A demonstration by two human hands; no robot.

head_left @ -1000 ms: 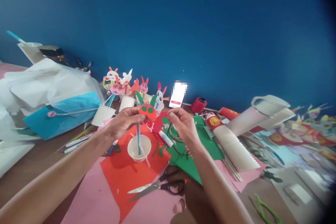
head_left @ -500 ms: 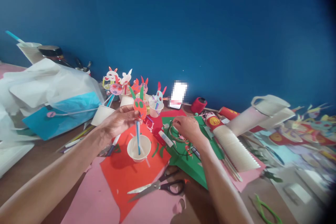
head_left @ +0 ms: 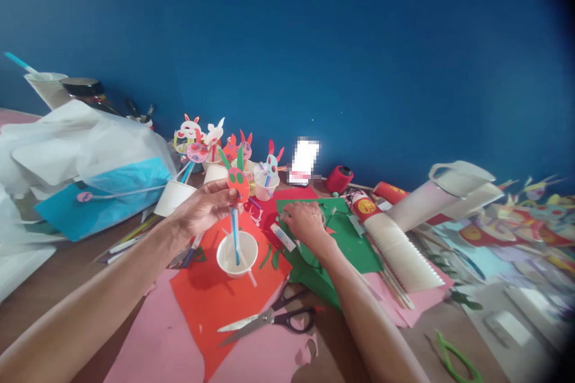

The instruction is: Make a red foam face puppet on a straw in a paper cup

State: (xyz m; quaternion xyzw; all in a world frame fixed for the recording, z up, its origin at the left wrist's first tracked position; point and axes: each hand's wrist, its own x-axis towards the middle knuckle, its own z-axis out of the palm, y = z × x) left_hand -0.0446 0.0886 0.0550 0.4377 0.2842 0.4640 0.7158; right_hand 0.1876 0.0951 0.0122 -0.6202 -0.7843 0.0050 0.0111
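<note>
Fingers of left hand: closed on what?

Paper rabbit, pinched at its edge, right above the cup. Probably held so to keep the blue straw upright and the green eyes showing.

And right hand?

Palm down on or just over green paper, fingers bent; impossible to tell whether gripping anything.

Cup contents?

Only the straw visible, leaning slightly inside. Set on orange paper, likely for easy reach.

Others?

Farther back, another cup with a pale rabbit above it. Off right, a stack of cups on its side.

Room above the scissors, paper cup blocking beyond.
</note>
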